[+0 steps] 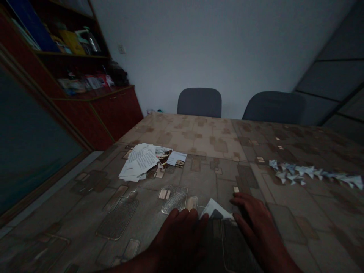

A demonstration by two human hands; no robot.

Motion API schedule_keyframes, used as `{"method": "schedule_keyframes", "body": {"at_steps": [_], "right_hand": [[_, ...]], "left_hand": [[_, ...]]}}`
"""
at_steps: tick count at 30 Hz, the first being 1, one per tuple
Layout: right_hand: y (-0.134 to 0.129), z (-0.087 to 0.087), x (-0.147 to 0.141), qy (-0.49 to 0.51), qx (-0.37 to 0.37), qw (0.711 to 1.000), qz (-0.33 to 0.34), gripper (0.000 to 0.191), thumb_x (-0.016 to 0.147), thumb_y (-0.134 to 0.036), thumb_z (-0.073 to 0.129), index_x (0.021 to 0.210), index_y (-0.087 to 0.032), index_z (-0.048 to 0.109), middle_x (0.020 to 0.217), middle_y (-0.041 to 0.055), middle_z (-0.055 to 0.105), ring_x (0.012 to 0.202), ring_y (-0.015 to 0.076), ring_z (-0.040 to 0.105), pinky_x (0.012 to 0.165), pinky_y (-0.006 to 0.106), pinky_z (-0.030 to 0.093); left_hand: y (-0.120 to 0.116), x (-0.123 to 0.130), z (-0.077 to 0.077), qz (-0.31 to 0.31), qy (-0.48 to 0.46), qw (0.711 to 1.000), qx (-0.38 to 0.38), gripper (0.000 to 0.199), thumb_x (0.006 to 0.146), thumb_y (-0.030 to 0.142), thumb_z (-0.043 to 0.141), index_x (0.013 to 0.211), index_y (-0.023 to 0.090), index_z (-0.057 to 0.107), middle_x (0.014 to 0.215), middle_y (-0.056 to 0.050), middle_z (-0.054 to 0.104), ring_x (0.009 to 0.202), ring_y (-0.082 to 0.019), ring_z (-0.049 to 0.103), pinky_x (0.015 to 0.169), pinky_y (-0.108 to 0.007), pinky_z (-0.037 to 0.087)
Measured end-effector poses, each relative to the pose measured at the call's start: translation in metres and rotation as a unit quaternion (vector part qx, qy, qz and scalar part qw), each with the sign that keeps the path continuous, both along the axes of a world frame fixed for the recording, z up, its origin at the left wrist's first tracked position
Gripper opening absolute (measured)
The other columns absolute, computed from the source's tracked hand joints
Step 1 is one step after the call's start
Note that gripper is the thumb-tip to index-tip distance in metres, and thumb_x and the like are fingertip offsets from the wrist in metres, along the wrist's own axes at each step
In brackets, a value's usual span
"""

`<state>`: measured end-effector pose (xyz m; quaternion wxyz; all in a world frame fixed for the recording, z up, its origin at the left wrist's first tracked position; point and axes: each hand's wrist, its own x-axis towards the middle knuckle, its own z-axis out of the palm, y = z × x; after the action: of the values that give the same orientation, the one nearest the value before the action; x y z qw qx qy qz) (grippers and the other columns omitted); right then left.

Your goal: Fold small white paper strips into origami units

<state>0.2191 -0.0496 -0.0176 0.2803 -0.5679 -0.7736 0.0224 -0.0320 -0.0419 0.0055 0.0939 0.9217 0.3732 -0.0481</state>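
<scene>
A small folded paper, roughly triangular with its point facing away from me, lies on the patterned tabletop between my hands. My left hand rests at its left corner, the index fingertip on the paper and the other fingers curled. At the right corner, my right hand touches the paper with its thumb, its fingers stretched forward and apart from the thumb. Further back on the left is a loose pile of printed paper pieces. Several small folded paper shapes sit in rows at the right.
Two grey chairs stand behind the far table edge, against a pale wall. At the back left is a red-brown cabinet with shelves of boxes, bags and a metal flask.
</scene>
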Motion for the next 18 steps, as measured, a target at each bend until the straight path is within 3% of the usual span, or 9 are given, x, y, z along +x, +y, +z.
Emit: {"method": "schedule_keyframes", "body": {"at_steps": [3,5,8,12,18], "right_hand": [[-0.002,0.005,-0.011,-0.041,0.060,0.995,0.072,0.024,0.092,-0.020,0.048,0.110,-0.031,0.061,0.103,0.0024,0.070,0.096,0.0251,0.061,0.088,0.044,0.037],[-0.002,0.006,-0.023,-0.039,0.092,0.991,0.084,0.026,0.093,-0.015,0.045,0.100,-0.031,0.064,0.092,-0.0011,0.073,0.088,0.0212,0.063,0.093,0.044,0.031],[0.000,0.004,-0.036,-0.047,0.102,0.988,0.102,0.019,0.094,-0.021,0.048,0.095,-0.030,0.065,0.086,-0.0020,0.073,0.084,0.0199,0.062,0.095,0.042,0.029],[0.000,0.001,-0.035,-0.064,0.111,0.987,0.101,0.018,0.096,-0.030,0.048,0.099,-0.030,0.066,0.088,-0.0019,0.073,0.086,0.0206,0.061,0.097,0.043,0.027],[-0.003,0.009,-0.023,-0.087,0.115,0.984,0.101,0.025,0.099,-0.027,0.042,0.101,-0.030,0.066,0.092,-0.0013,0.073,0.088,0.0219,0.061,0.096,0.045,0.027]], "left_hand": [[0.001,0.002,0.005,-0.001,0.009,1.000,-0.011,0.066,0.090,0.045,0.055,0.144,0.016,0.032,0.117,-0.017,0.057,0.097,-0.030,0.055,0.084,-0.052,0.046],[0.001,0.003,0.008,-0.008,0.013,1.000,-0.013,0.065,0.091,0.046,0.054,0.144,0.015,0.032,0.117,-0.018,0.057,0.097,-0.030,0.055,0.084,-0.052,0.046],[0.001,0.004,0.007,-0.010,0.012,1.000,-0.005,0.065,0.090,0.047,0.054,0.143,0.015,0.033,0.114,-0.017,0.058,0.097,-0.030,0.055,0.084,-0.051,0.046],[0.001,0.002,0.004,0.000,0.004,1.000,0.004,0.063,0.090,0.046,0.055,0.142,0.018,0.035,0.113,-0.015,0.059,0.097,-0.028,0.055,0.085,-0.048,0.046],[0.001,-0.007,0.006,0.002,0.034,0.999,0.007,0.064,0.088,0.052,0.056,0.140,0.020,0.039,0.112,-0.014,0.059,0.097,-0.029,0.054,0.083,-0.047,0.047]]}}
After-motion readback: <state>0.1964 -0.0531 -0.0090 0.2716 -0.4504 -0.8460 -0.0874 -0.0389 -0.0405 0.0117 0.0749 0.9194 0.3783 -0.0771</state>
